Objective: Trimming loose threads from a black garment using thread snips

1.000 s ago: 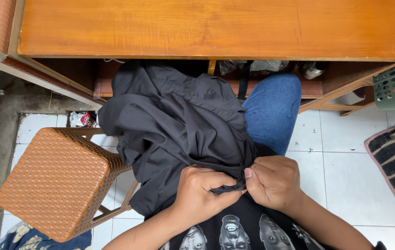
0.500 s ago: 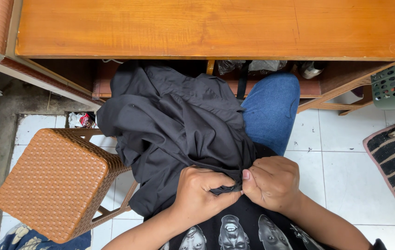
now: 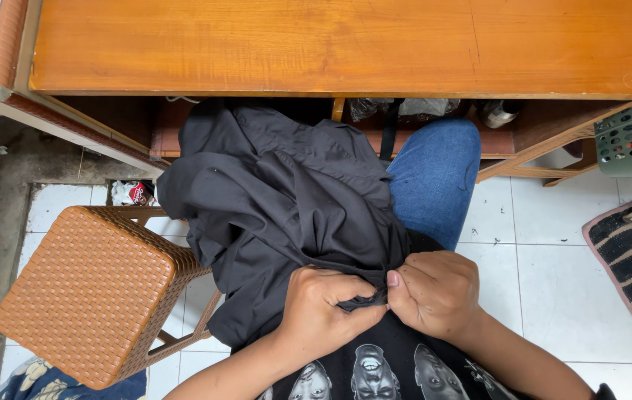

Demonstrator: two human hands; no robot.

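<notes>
Below the wooden table (image 3: 330, 44), left hand (image 3: 327, 304) and right hand (image 3: 434, 292) curl knuckles-up, both pinching the black garment (image 3: 279, 200) hem.

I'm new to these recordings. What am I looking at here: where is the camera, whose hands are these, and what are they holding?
There is no machine. A camera worn on a person's head looks straight down at their lap. The left hand and right hand meet close to the body, both pinching one edge of a dark shirt that is draped over the knees. One knee in blue jeans shows beside it. Ahead is a wooden table, its top bare. A woven brown stool stands on the tiled floor to the left.
</notes>
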